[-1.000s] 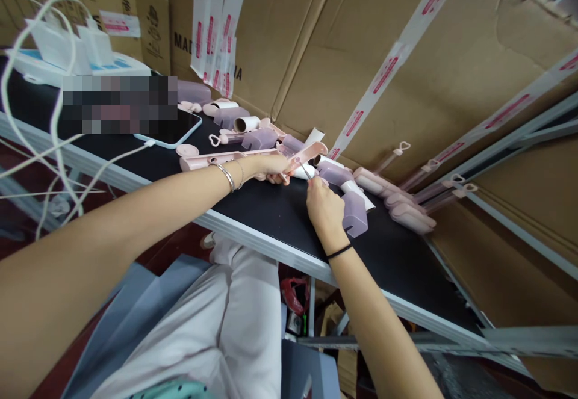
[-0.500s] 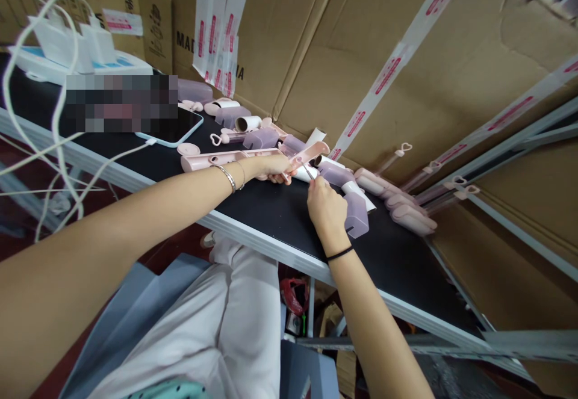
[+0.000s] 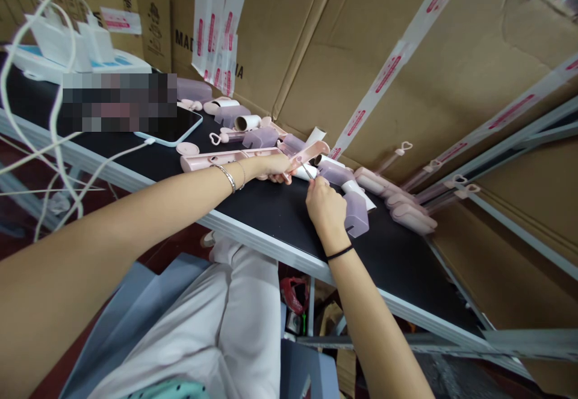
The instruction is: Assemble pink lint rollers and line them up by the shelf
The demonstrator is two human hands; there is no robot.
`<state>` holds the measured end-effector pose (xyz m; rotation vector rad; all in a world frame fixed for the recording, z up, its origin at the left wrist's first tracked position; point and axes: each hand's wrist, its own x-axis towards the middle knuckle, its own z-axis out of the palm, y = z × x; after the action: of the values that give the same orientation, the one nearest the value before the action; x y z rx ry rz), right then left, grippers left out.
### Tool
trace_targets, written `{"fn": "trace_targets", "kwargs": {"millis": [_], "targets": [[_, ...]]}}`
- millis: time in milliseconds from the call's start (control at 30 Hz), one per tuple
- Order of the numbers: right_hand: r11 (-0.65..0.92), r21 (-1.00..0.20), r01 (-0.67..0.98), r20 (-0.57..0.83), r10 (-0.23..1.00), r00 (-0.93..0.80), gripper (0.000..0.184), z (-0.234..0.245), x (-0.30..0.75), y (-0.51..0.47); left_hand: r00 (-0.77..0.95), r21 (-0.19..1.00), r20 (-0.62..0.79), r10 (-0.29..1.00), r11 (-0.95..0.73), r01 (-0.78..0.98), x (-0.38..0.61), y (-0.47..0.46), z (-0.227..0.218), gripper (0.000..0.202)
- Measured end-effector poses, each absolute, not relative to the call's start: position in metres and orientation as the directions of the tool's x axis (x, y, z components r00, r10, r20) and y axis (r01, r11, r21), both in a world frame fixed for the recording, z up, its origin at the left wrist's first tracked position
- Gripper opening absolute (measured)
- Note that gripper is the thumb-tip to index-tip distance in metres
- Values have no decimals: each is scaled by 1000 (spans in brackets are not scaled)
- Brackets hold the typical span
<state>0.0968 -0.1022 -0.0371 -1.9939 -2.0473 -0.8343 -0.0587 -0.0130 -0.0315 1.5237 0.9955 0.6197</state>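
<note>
My left hand (image 3: 276, 167) is closed around a long pink plastic piece (image 3: 315, 151), whose rounded end sticks out to the right of my fingers. In my closed right hand (image 3: 327, 207) is a thin metal tool (image 3: 307, 171); its tip meets the pink piece, and its exact kind is too small to make out. A pink trough-shaped part (image 3: 198, 162) lies by my left wrist. Just behind my right hand, a translucent purple cover (image 3: 356, 213) and a white roll (image 3: 353, 191) rest on the black table (image 3: 271, 212).
More purple covers and pink parts line the cardboard wall (image 3: 307, 68). At right lie pink pieces (image 3: 413, 217) with heart-ended rods (image 3: 406, 146). A charging phone (image 3: 178, 127), white cables and a power strip (image 3: 31, 62) occupy the left. The table's metal edge (image 3: 253, 239) runs above my lap.
Almost nothing differs. My right hand has shifted very slightly to the left with the metal tool; my left hand keeps its hold on the pink piece.
</note>
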Motion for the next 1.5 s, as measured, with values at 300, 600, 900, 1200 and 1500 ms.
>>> {"fn": "trace_targets", "kwargs": {"millis": [300,600,900,1200,1500], "targets": [[-51,278,959,475,875,-91,37,-37,95,-103,521,974,-133,843,14,226,-59,-21,-25,43],[-62,259,964,475,877,-71,39,-36,95,-103,533,979,-129,836,21,204,-61,-23,-23,43],[-59,275,960,466,881,-79,38,-35,95,-104,533,975,-119,838,-2,221,-61,-22,-24,47],[-23,342,940,446,884,-140,40,-35,98,-101,528,949,-197,826,26,313,-60,-28,-17,46],[-7,367,930,433,887,-164,38,-34,99,-103,492,925,-234,839,36,378,-61,-30,-15,52]]}}
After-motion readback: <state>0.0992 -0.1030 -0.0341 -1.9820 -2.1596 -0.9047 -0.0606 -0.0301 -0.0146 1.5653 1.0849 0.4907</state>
